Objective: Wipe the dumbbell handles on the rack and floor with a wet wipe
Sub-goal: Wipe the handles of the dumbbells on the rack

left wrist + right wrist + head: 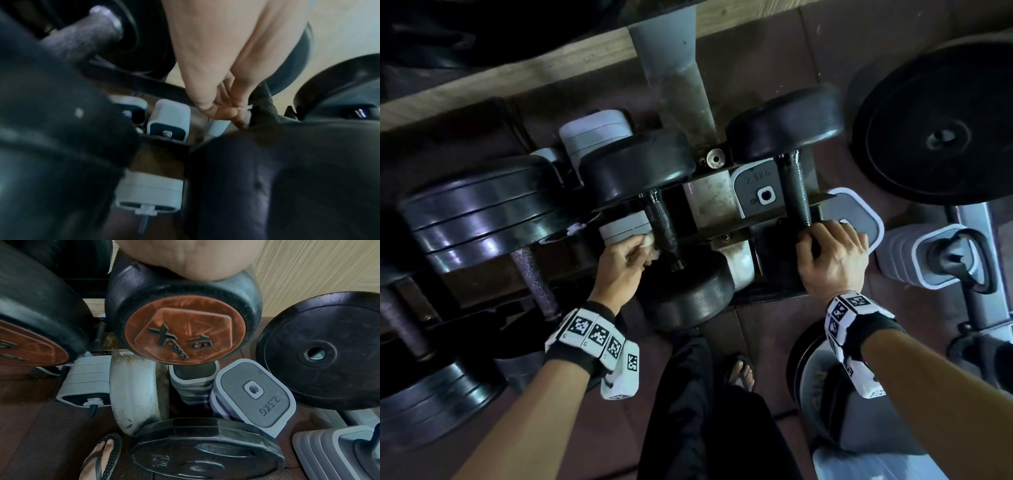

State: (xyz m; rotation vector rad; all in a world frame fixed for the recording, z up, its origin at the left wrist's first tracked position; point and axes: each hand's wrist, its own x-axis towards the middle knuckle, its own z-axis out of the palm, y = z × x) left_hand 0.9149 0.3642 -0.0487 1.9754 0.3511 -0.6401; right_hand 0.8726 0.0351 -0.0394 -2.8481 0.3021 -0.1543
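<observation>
Two black dumbbells lie across the rack. My left hand point(645, 245) pinches a crumpled white wet wipe point(651, 244) against the lower part of the left dumbbell's knurled handle point(661, 219). In the left wrist view my fingertips point(226, 112) press the wipe point(247, 114) onto that handle point(265, 99). My right hand point(822, 240) grips the near end of the right dumbbell, fingers curled over it where its handle point(794, 192) ends. The right wrist view shows my palm point(195, 259) on top of that dumbbell's head marked 15 point(185, 331).
Stacked black plates point(482, 212) crowd the left. A big black plate point(941, 137) leans at the right. Grey 2.5 kg plates point(756, 192) and a grey adjustable weight point(935, 253) sit on the floor. The rack post point(681, 89) rises between the dumbbells. My sandalled foot point(741, 371) stands below.
</observation>
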